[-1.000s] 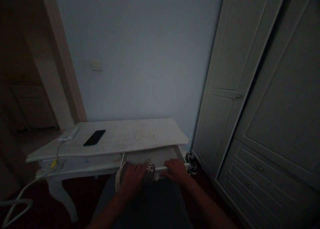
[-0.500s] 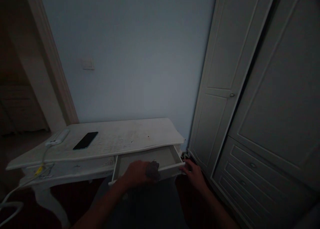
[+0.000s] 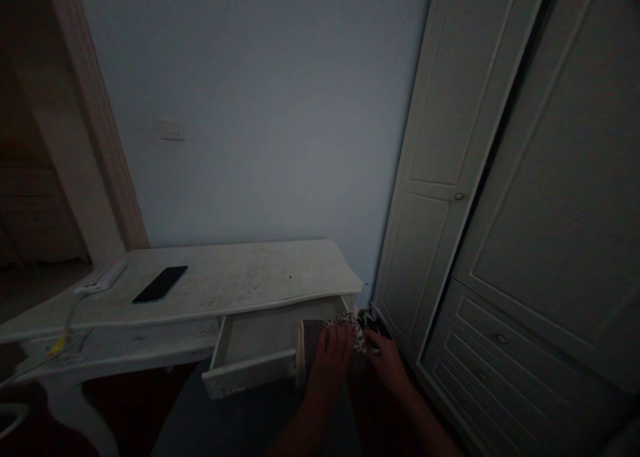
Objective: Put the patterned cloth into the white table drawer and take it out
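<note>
A grey cloth (image 3: pixel 311 340) with a pale edge and a black-and-white patterned part lies draped over the right front corner of an open drawer (image 3: pixel 250 375). My left hand (image 3: pixel 331 354) rests on the cloth from above, its fingers bent over it, closed on it against the drawer front. At the cloth's right end, beside the drawer's corner, my right hand (image 3: pixel 386 357) has its fingertips closed on the patterned part. The drawer's right front corner is hidden under cloth and fingers. The drawer belongs to a worn white desk (image 3: pixel 240 270).
A dark phone (image 3: pixel 161 284) and a white power strip (image 3: pixel 103 278) with a cable lie on the desk's left side. A yellow tag (image 3: pixel 57 346) is on the cable. The wardrobe (image 3: pixel 430 237) stands close on the right. A light switch (image 3: pixel 171 130) is on the wall.
My left hand has moved right along the drawer front; the cloth, bunched before, is now spread over the corner. My right hand has shifted slightly down and right. The view has turned slightly right.
</note>
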`<move>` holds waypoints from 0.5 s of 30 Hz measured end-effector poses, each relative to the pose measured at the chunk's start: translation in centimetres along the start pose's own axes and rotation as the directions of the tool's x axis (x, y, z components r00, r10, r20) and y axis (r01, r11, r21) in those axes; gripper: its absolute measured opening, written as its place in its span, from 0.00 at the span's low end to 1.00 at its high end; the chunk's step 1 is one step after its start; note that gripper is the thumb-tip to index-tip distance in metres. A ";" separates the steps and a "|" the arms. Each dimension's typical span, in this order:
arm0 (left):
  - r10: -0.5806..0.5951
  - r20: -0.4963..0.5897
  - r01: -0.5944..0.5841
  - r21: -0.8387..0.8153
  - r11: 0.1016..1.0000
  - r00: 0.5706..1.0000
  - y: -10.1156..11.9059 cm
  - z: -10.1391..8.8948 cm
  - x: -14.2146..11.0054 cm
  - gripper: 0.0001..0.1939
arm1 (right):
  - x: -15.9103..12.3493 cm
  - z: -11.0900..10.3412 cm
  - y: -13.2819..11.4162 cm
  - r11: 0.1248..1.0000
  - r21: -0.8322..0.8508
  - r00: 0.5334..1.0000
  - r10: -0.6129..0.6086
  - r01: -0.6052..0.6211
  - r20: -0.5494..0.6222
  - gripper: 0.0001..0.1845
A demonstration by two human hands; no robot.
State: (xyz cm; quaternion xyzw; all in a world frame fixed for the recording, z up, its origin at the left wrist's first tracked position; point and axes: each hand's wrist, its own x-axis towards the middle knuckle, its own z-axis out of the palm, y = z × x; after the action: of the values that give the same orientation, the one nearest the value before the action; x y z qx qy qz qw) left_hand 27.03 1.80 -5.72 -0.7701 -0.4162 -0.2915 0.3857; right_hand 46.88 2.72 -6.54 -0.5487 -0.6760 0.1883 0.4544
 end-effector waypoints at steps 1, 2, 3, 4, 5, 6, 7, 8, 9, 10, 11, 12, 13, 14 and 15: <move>-0.005 -0.023 0.005 0.008 1.000 1.000 0.0 0.2 -0.6 0.25 | 0.0 0.0 0.0 1.000 -0.010 1.000 -0.002 0.002 -0.004 0.21; -0.018 -0.033 0.018 0.007 1.000 0.999 0.0 0.3 -0.9 0.25 | 0.1 0.0 -0.1 1.000 -0.024 1.000 -0.006 0.006 -0.001 0.21; -0.031 -0.040 0.031 -0.002 1.000 0.999 0.0 0.4 -1.0 0.25 | 0.1 0.0 -0.4 0.999 -0.040 1.000 -0.012 0.013 0.011 0.20; -0.040 -0.040 0.039 -0.016 0.999 0.998 -0.1 0.4 -1.0 0.25 | 0.1 -0.1 -0.6 0.998 -0.057 1.000 -0.017 0.018 0.022 0.20; -0.045 -0.031 0.044 -0.033 0.998 0.998 -0.2 0.3 -0.8 0.24 | 0.2 -0.2 -0.9 0.997 -0.073 0.999 -0.017 0.019 0.029 0.19; -0.048 -0.013 0.047 -0.051 0.998 0.999 -0.3 0.2 -0.5 0.24 | 0.2 -0.3 -1.2 0.996 -0.089 0.999 -0.012 0.015 0.030 0.18; -0.051 0.018 0.052 -0.070 0.996 0.999 -0.6 0.0 -0.1 0.23 | 0.2 -0.4 -1.4 0.995 -0.104 1.000 -0.006 0.008 0.023 0.17; -0.056 0.062 0.062 -0.091 0.994 0.996 -0.9 -0.3 0.4 0.22 | 0.3 -0.5 -1.7 0.993 -0.116 1.000 0.000 0.002 0.014 0.15; -0.061 0.121 0.075 -0.115 0.991 0.991 -1.3 -0.6 0.8 0.22 | 0.3 -0.5 -1.8 0.993 -0.121 1.000 0.003 -0.003 0.006 0.14; -0.062 0.192 0.091 -0.143 0.986 0.979 -1.7 -1.1 1.3 0.22 | 0.3 -0.5 -2.0 0.993 -0.120 1.000 0.004 -0.003 0.006 0.12; -0.063 0.272 0.114 -0.177 0.977 0.960 -2.2 -1.6 1.7 0.22 | 0.3 -0.5 -2.0 0.993 -0.115 1.000 0.001 0.001 0.014 0.11; -0.061 0.360 0.148 -0.220 0.964 0.931 -2.7 -2.2 2.2 0.22 | 0.3 -0.5 -2.1 0.994 -0.111 1.000 -0.006 0.009 0.027 0.10; -0.054 0.444 0.187 -0.261 0.947 0.895 -3.2 -2.7 2.6 0.22 | 0.2 -0.5 -2.1 0.994 -0.111 0.999 -0.016 0.020 0.040 0.09; -0.041 0.512 0.221 -0.296 0.929 0.858 -3.7 -3.3 3.0 0.23 | 0.1 -0.4 -2.0 0.992 -0.121 0.998 -0.028 0.034 0.050 0.09; -0.031 0.566 0.261 -0.330 0.907 0.824 -4.2 -3.8 3.4 0.23 | 0.0 -0.4 -1.9 0.988 -0.146 0.998 -0.042 0.049 0.048 0.09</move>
State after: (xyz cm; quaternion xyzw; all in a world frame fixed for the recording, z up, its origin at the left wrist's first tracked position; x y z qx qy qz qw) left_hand 24.57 1.54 0.36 -0.8474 -0.5006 -0.1654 0.0634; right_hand 46.11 1.95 -4.88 -0.5609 -0.7104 0.1399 0.4014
